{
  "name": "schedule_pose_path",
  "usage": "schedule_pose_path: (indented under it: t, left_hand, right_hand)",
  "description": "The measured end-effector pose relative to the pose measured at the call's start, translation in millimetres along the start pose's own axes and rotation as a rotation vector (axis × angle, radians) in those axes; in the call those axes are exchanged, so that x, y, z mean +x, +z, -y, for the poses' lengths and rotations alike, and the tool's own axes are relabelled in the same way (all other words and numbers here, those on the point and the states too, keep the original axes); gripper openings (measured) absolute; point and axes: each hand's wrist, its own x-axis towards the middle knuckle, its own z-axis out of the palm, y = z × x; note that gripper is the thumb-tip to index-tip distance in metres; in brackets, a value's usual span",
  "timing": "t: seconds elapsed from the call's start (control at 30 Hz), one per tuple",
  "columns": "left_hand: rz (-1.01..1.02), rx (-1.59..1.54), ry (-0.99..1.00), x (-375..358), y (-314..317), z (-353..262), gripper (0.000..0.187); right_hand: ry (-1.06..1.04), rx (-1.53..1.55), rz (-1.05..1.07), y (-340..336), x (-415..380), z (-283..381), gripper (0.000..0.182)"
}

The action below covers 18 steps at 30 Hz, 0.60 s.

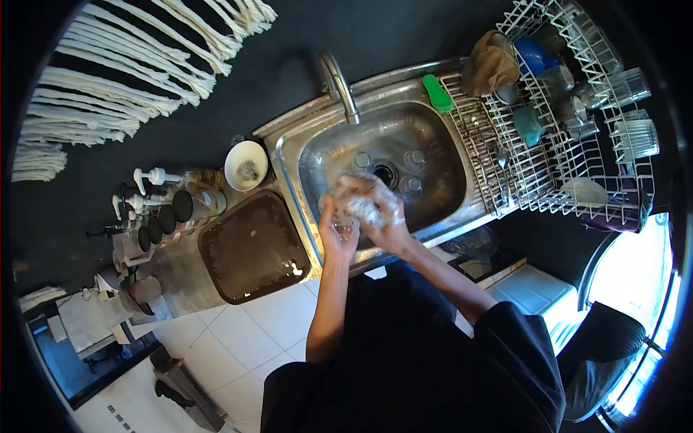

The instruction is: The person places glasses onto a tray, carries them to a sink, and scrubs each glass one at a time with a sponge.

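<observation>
Over the steel sink (440, 180), my left hand (338, 234) is curled around a clear, sudsy glass (346, 228), partly hidden by the fingers. White foam covers much of my right hand (381, 216), which is closed against the glass from the other side. Whatever lies under those foamy fingers is blurred and hidden. Beyond both hands, several small clear glasses (412, 185) stand on the sink floor around the drain (386, 173). The curved metal faucet (341, 86) reaches over the sink's far rim, with no water visible from it.
A white dish rack (570, 173) on the right holds glasses, cups and a brown cloth-like item (491, 63). A green brush-like object (437, 94) lies at the sink's corner. On the left are a white bowl (246, 166), pump bottles (162, 177) and a brown-filled basin (253, 245).
</observation>
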Motion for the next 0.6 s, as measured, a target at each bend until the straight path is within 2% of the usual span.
schedule_pose_path:
  t: [0.03, 0.07, 0.1, 0.17, 0.2, 0.27, 0.3, 0.37, 0.4, 0.43, 0.5, 0.53, 0.57, 0.6]
  left_hand:
    - [-0.015, 0.000, -0.012, -5.2, -3.5, 1.0, 0.033]
    - [0.004, 0.045, 0.000, -4.4, -4.4, -0.2, 0.034]
    - [0.031, 0.090, 0.019, -0.9, -3.0, -0.8, 0.035]
    - [-0.030, 0.090, 0.002, 2.9, -16.1, 0.0, 0.036]
    - [-0.053, 0.231, 0.004, 9.5, -33.3, 0.9, 0.034]
    - [-0.153, 0.581, 0.082, 12.9, -35.9, 5.4, 0.036]
    - [-0.160, 0.575, 0.082, 20.7, -48.1, 10.5, 0.036]
    - [-0.171, 1.203, 0.319, 42.1, -93.9, 28.8, 0.038]
    - [-0.132, 1.690, 0.464, 45.8, -104.0, 28.8, 0.041]
    - [-0.119, 1.684, 0.460, 50.3, -107.1, 31.0, 0.041]
    - [0.004, 2.248, 0.536, 57.6, -114.4, 40.6, 0.040]
    - [0.064, 2.307, 0.412, 58.9, -107.8, 42.6, 0.039]
    - [0.148, 2.413, 0.515, 64.7, -114.9, 47.3, 0.035]
    - [0.187, 2.414, 0.388, 71.5, -121.7, 51.2, 0.034]
  right_hand:
    - [-0.077, -0.022, 0.053, 0.2, -6.4, 3.7, 0.027]
    - [-0.047, -0.048, 0.029, -0.7, -7.4, -3.2, 0.023]
    - [0.144, 0.145, -0.092, -1.9, -5.7, -5.2, 0.020]
    - [0.430, -0.125, -0.063, -7.1, -13.7, -62.0, 0.019]
    - [0.430, -0.123, -0.073, -7.3, -29.6, -92.6, 0.019]
    - [0.734, 0.395, -0.310, -11.5, -62.9, -135.7, 0.013]
    - [0.738, 0.392, -0.303, -16.4, -68.7, -132.5, 0.013]
    - [0.836, 0.697, -0.369, -24.3, -87.0, -115.6, 0.012]
    - [0.828, 0.605, -0.374, -25.1, -97.9, -119.0, 0.015]
    - [0.826, 0.594, -0.383, -26.5, -103.2, -118.1, 0.015]
    - [0.846, 0.519, -0.353, -27.3, -115.3, -117.4, 0.016]
    - [0.835, 0.584, -0.393, -23.3, -124.6, -125.9, 0.017]
    - [0.859, 0.453, -0.362, -23.5, -125.3, -122.9, 0.015]
    - [0.873, 0.447, -0.363, -23.8, -125.3, -120.6, 0.015]
